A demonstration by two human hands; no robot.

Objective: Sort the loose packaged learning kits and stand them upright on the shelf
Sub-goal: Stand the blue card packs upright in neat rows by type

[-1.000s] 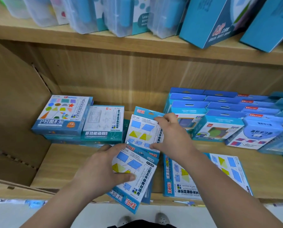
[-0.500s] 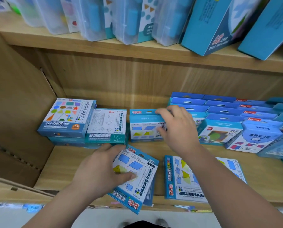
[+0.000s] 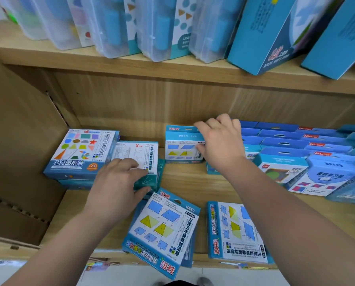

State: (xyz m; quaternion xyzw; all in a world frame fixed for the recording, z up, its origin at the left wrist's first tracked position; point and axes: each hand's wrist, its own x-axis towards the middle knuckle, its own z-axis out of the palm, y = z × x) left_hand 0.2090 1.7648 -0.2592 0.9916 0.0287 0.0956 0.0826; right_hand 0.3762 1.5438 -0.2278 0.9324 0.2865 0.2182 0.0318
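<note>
The right hand (image 3: pixel 220 145) grips the upright kit (image 3: pixel 181 146), a pale blue pack standing on its lower edge in the middle of the frame, towards the back of the lower shelf (image 3: pixel 190 182). Its fingers (image 3: pixel 203 127) hook over the pack's top flap and the thumb presses the front face at the right edge, so the pack is pinched between them.

The left hand (image 3: pixel 116 186) is at centre left on the white kit (image 3: pixel 136 154), which lies flat on a teal box. Its fingers (image 3: pixel 129 164) are bent over the top face and the thumb runs along the near edge, holding the kit between them. Just left of it, touching, lies the shapes kit (image 3: pixel 79 153), also flat on a stack (its face shows coloured circles, triangles and a red star).

Two more packs lie face up at the front of the shelf. The flat kit (image 3: pixel 164 230) is in the lower middle, tilted and overhanging the front edge, with another pack under it. The second flat kit (image 3: pixel 234 232) is just to its right, apart from it.

At the right of the frame, the blue kits (image 3: pixel 286 145) stand in rows, leaning back, close beside the right hand. A cardboard panel (image 3: pixel 17 141) walls the left side. On the upper shelf (image 3: pixel 172 69) along the top of the frame, clear cases (image 3: pixel 119 27) lean beside tall blue boxes (image 3: pixel 265 34).
</note>
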